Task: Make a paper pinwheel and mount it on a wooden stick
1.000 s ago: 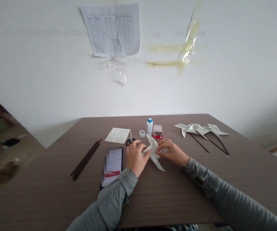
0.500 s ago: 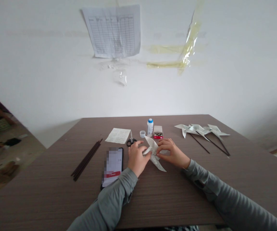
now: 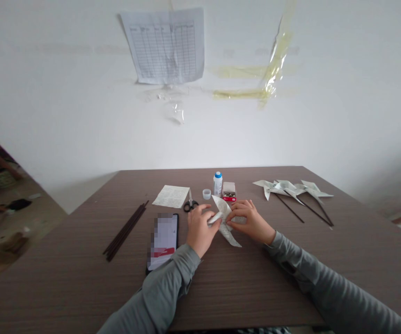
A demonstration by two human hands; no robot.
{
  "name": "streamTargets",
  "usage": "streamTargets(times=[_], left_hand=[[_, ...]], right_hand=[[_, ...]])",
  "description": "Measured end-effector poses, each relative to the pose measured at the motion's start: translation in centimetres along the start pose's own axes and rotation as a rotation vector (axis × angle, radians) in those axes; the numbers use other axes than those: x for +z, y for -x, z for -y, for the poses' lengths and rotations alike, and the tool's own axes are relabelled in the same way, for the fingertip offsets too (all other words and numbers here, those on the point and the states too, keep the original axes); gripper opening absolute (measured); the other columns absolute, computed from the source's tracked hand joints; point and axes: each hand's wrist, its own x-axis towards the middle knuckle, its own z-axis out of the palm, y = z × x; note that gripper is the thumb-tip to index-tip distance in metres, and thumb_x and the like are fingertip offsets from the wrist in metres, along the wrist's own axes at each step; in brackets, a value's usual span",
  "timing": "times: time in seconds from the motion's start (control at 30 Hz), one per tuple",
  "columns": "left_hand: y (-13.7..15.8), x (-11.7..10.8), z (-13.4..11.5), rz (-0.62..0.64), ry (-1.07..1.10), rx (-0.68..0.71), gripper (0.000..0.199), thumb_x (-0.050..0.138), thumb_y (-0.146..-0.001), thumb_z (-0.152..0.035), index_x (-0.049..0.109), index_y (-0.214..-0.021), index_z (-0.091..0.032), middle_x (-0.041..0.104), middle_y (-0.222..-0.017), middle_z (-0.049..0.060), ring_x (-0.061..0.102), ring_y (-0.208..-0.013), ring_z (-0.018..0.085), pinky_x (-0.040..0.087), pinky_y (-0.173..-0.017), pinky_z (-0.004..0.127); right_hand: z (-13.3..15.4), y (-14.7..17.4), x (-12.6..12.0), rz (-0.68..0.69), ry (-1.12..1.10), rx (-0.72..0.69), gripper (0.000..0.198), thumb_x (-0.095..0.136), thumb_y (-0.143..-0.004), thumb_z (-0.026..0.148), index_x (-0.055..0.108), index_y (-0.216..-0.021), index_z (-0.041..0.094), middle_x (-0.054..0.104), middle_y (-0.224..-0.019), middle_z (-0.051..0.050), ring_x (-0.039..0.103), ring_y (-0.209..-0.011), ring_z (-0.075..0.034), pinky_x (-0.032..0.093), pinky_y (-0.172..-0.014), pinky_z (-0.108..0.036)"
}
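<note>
A paper pinwheel [image 3: 229, 235] folded from printed paper is held between my two hands, low over the table. My left hand [image 3: 199, 228] pinches its left side near the middle, thumb and fingers pressed together. From the right, my right hand [image 3: 251, 221] grips the pinwheel close to its centre with thumb and forefinger. One blade points up toward the back and another toward the front right. The fingers partly hide the centre, so I cannot see how the folds meet there. Black-handled scissors [image 3: 190, 205] lie just behind my left hand.
Behind my hands stand a white bottle with a blue cap [image 3: 217, 184], a small clear cup [image 3: 206, 194] and a red box of pins [image 3: 229, 191]. Left are a paper square [image 3: 171, 196], dark sticks [image 3: 126, 231] and a phone [image 3: 163, 241]. Stick-mounted pinwheels [image 3: 293, 189] lie right.
My left hand has shifted very slightly to the right, toward the pinwheel's centre. My right hand keeps its grip, and the things on the table have not moved.
</note>
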Motion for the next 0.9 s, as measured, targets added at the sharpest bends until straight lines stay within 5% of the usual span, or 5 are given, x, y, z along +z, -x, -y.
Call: streamTargets(times=[0.5,0.73,0.83,0.9], left_hand=[[-0.21,-0.53,-0.52,0.039,0.016,-0.011,0.017,0.106,-0.097,-0.015,0.096,-0.095,-0.028,0.094,-0.140,0.010,0.086,-0.138,0.037,0.065,-0.133,0.063],[-0.25,-0.57,-0.62,0.064,0.019,-0.033,0.016,0.105,-0.098,-0.013,0.097,-0.096,-0.027,0.094,-0.142,0.012,0.088,-0.141,0.038,0.065,-0.135,0.065],[-0.25,-0.51,-0.55,0.077,0.022,-0.043,0.015,0.104,-0.098,-0.013,0.098,-0.098,-0.026,0.095,-0.143,0.013,0.088,-0.142,0.039,0.065,-0.135,0.067],[-0.25,-0.48,-0.49,0.082,0.030,-0.044,0.015,0.104,-0.098,-0.012,0.098,-0.098,-0.026,0.095,-0.142,0.013,0.088,-0.142,0.039,0.065,-0.135,0.067]], right_hand=[[0.40,0.03,0.60,-0.099,-0.046,0.056,0.013,0.099,-0.100,0.041,0.090,-0.094,0.033,0.094,-0.126,-0.011,0.080,-0.146,-0.047,0.026,-0.148,-0.102],[-0.03,-0.10,0.80,-0.119,0.007,0.130,0.035,0.102,-0.093,0.045,0.084,-0.121,0.033,0.091,-0.125,-0.008,0.085,-0.135,-0.043,0.036,-0.149,-0.095],[-0.03,-0.19,0.57,-0.088,-0.010,0.124,0.052,0.101,-0.095,0.043,0.087,-0.144,0.035,0.092,-0.123,-0.007,0.083,-0.140,-0.044,0.031,-0.150,-0.097],[0.07,-0.27,0.32,-0.045,-0.012,0.121,0.044,0.102,-0.096,0.043,0.091,-0.138,0.036,0.093,-0.123,-0.007,0.082,-0.143,-0.044,0.027,-0.150,-0.100]])
